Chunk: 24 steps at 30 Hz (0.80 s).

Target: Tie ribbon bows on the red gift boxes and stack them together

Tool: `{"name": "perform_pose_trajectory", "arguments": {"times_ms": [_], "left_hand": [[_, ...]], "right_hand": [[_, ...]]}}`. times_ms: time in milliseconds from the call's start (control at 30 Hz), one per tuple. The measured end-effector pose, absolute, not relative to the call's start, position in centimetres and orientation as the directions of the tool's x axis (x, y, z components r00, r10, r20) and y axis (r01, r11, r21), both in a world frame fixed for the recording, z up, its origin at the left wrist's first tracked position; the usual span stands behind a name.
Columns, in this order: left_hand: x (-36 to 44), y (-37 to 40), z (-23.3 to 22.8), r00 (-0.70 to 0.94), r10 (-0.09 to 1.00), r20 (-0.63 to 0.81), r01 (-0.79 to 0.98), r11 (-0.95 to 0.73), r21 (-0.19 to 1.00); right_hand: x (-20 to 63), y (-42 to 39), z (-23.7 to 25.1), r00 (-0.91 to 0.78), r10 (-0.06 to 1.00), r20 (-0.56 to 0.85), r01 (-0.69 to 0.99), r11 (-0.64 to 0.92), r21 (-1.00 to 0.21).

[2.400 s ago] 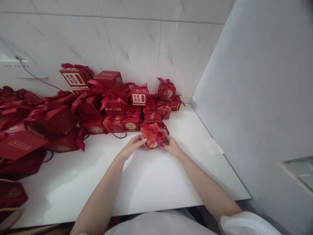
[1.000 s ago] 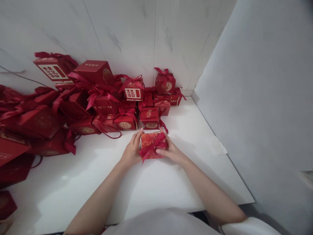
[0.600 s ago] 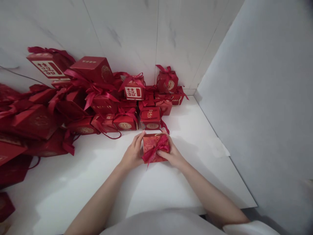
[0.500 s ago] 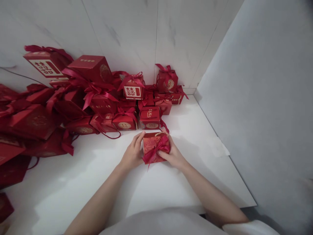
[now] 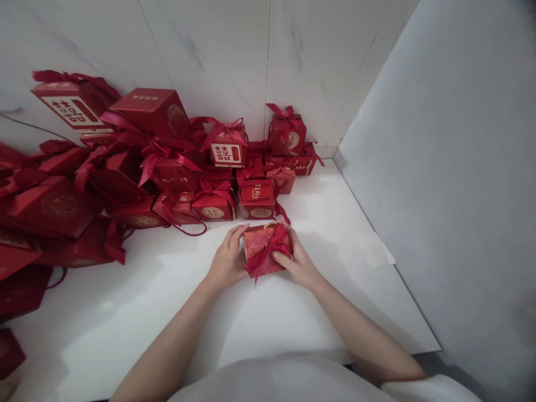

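Note:
A small red gift box (image 5: 256,241) with a dark pink ribbon bow (image 5: 270,254) on its upper face is between my two hands, in front of the stacked boxes. My left hand (image 5: 228,259) grips its left side, fingers along the far left edge. On the right side, my right hand (image 5: 298,261) is wrapped round the box, its thumb lying near the bow. The box's underside is hidden, so I cannot tell if it rests on the table. Just beyond it stands another red box (image 5: 256,200) with a cord handle and gold print.
Many similar red boxes with ribbons (image 5: 58,204) are piled at the left and along the tiled wall (image 5: 218,56). A grey panel (image 5: 460,167) rises along the right of the white table (image 5: 159,296). A pale sheet (image 5: 379,250) lies near the right edge.
The gift box has turned slightly in my hands, its right side shifting a little away from me. My hands keep their hold, and the view has shifted slightly.

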State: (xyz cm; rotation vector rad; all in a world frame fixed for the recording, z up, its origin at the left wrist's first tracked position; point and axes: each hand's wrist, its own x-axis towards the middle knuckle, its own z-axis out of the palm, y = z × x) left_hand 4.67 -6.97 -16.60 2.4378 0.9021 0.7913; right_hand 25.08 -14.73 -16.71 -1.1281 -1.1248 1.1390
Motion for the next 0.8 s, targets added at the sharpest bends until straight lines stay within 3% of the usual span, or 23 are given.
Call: {"name": "perform_pose_trajectory", "arguments": {"times_ms": [133,200,267,400,533,633,800], "left_hand": [[3.2,-5.7,-15.9,0.731,0.659,0.176,0.447,-0.657,0.607],[2.7,-5.4,-15.4,0.737,0.650,0.187,0.369,-0.619,0.694],[2.7,-5.6,-14.8,0.678,0.682,0.276,0.267,-0.577,0.772],[4.2,-7.4,-13.7,0.567,0.733,0.375,0.202,-0.566,0.800],[5.3,-8.8,-13.6,0.593,0.716,0.368,0.252,-0.599,0.760],[5.4,-8.8,-13.9,0.602,0.714,0.359,0.265,-0.602,0.753],[5.0,-8.3,-13.8,0.583,0.746,0.323,0.292,-0.563,0.773]], "right_hand": [[26.0,-14.4,-17.0,0.085,0.995,0.044,-0.046,0.048,-0.998],[26.5,-14.4,-16.6,0.143,0.985,0.097,0.023,0.095,-0.995],[26.7,-14.7,-15.9,0.233,0.943,0.237,0.168,0.201,-0.965],[26.2,-15.6,-14.1,0.177,0.821,0.543,0.525,0.388,-0.758],[24.5,-15.9,-13.2,-0.005,0.790,0.613,0.722,0.426,-0.544],[23.4,-15.7,-13.1,-0.065,0.797,0.600,0.775,0.419,-0.473],[24.1,-15.7,-13.4,0.010,0.768,0.640,0.708,0.447,-0.547]]}}
